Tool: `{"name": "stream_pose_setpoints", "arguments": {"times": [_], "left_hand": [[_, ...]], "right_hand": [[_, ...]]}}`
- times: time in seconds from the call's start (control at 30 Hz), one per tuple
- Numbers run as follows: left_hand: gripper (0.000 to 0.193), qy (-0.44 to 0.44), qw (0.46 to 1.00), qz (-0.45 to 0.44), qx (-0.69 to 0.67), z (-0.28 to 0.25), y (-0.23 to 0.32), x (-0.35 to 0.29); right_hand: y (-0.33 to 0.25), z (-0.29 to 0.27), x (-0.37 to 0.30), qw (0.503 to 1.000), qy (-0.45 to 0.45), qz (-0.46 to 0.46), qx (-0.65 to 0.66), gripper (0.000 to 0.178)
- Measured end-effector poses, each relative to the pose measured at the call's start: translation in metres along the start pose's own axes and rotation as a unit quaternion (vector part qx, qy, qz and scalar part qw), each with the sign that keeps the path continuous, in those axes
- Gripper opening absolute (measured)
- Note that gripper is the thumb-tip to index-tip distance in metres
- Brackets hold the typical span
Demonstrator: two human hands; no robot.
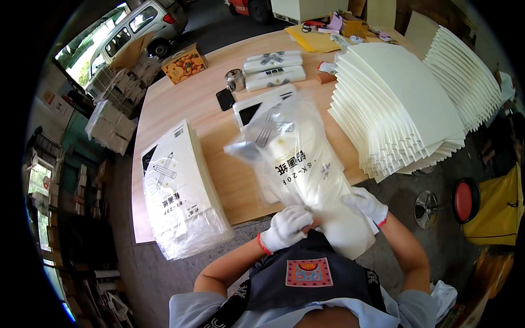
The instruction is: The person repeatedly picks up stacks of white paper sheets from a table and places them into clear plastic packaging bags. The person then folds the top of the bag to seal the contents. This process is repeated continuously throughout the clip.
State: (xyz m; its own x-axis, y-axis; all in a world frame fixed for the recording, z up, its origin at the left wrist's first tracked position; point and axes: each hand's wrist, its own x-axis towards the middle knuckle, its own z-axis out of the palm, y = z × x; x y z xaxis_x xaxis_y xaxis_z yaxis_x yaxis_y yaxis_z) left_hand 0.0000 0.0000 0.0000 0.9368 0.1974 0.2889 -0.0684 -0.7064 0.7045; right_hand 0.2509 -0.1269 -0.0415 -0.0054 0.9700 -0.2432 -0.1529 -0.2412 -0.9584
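Observation:
A clear printed plastic bag [298,147] lies across the table's near edge, partly over a stack of cream paper [350,232] that sticks out toward me. My left hand [289,227], in a white knitted glove with a red cuff, is closed at the bag's near left edge. Gloved the same way, my right hand [367,205] grips the right side of the paper, its fingertips partly hidden. Beneath the bag's far end lie more packed bags [249,104]. To the left rests a pile of filled paper packs [178,186] in printed clear bags.
Tall fanned stacks of cream sheets [399,98] stand on the right of the wooden table [219,158]. Farther back are rolled plastic bags [275,78], a metal mug [235,80], a black phone [225,99] and a fruit box [185,64]. A round stool [467,201] is at right.

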Motion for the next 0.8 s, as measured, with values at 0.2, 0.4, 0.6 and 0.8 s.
{"name": "stream_pose_setpoints", "arguments": {"times": [0.2,0.4,0.6,0.8], "left_hand": [[0.012,0.128,0.98,0.154,-0.008,0.005,-0.009,0.034],[0.031,0.085,0.99,0.077,-0.079,0.008,0.039,0.084],[0.006,0.22,0.938,-0.26,-0.061,-0.001,-0.038,0.056],[0.019,0.182,0.981,0.004,0.074,0.019,-0.021,0.004]], "right_hand": [[-0.025,0.034,0.054,0.954,0.075,-0.005,-0.292,0.033],[-0.046,0.08,0.085,0.765,0.17,-0.061,-0.618,0.04],[-0.031,0.101,0.04,0.79,0.119,-0.123,-0.589,0.045],[0.01,0.06,0.031,0.701,0.351,-0.068,-0.616,0.031]]}}
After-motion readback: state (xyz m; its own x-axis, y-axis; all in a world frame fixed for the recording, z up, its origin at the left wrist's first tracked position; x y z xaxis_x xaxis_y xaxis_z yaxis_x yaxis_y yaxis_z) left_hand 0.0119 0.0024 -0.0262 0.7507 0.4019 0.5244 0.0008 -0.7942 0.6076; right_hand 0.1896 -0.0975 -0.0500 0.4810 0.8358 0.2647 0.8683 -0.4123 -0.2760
